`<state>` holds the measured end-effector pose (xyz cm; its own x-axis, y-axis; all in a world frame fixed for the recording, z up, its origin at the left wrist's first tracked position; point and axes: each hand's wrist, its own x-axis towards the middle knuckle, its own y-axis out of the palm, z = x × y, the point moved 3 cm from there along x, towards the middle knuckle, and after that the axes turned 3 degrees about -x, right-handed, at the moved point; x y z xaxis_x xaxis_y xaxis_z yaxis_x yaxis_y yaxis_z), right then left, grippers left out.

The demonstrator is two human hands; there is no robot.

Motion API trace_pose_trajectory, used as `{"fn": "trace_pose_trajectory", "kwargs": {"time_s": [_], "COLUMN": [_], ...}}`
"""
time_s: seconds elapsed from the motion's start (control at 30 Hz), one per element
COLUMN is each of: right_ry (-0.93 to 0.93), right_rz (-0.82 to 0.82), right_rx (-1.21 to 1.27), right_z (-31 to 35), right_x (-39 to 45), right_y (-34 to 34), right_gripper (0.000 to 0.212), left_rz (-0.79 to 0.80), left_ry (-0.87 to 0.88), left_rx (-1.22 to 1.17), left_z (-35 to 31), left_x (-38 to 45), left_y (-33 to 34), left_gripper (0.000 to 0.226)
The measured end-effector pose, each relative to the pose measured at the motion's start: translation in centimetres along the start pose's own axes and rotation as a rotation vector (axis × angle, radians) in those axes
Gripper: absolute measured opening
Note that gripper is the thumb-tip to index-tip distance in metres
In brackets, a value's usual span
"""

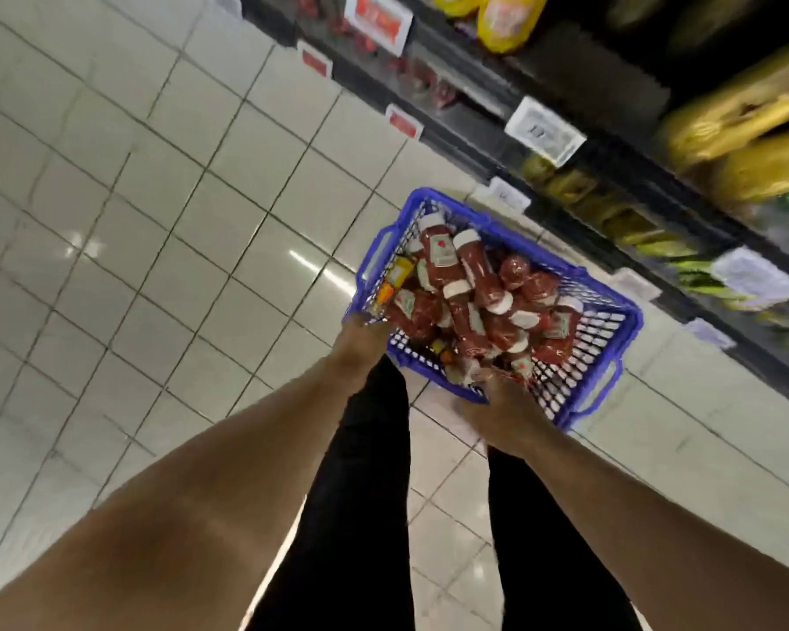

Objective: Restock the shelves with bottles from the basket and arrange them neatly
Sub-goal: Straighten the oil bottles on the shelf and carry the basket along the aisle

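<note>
A blue plastic basket (606, 284) sits low over the tiled floor, beside the dark shelves (543, 111) on the right. It is piled with several red ketchup bottles (470, 284) with white caps, plus a yellow bottle (399, 273) at its left side. My left hand (361, 343) grips the basket's near left corner rim. My right hand (502, 412) grips the near rim further right, fingers curled over the edge. Both forearms reach forward from the bottom of the view.
White tiled floor (156, 220) spreads to the left. The shelves carry yellow packs (748, 143), red items higher up (361, 34), and white and red price tags (543, 129) on their edges. My legs in black trousers (365, 516) stand below the basket.
</note>
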<state>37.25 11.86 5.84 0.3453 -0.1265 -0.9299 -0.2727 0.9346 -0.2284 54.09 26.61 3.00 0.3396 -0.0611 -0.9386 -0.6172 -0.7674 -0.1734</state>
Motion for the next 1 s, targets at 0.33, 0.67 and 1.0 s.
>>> {"fn": "trace_pose_trajectory", "kwargs": {"time_s": [0.33, 0.67, 1.0], "right_ry": [-0.159, 0.010, -0.087], "right_rz": [0.021, 0.012, -0.143], "right_rx": [-0.464, -0.644, -0.396], "right_z": [-3.6, -1.4, -4.9], "right_x": [15.7, 20.7, 16.3], "right_y": [6.9, 8.8, 6.1], "right_gripper": [0.055, 0.038, 0.035], "left_rz": [-0.350, -0.343, -0.280], "left_ry": [-0.287, -0.335, -0.216], "left_rx": [-0.997, -1.270, -1.299], "left_z": [5.1, 4.0, 6.3], "left_x": [16.3, 22.7, 18.7], "left_y": [7.6, 7.8, 8.3], "left_gripper": [0.027, 0.036, 0.038]}}
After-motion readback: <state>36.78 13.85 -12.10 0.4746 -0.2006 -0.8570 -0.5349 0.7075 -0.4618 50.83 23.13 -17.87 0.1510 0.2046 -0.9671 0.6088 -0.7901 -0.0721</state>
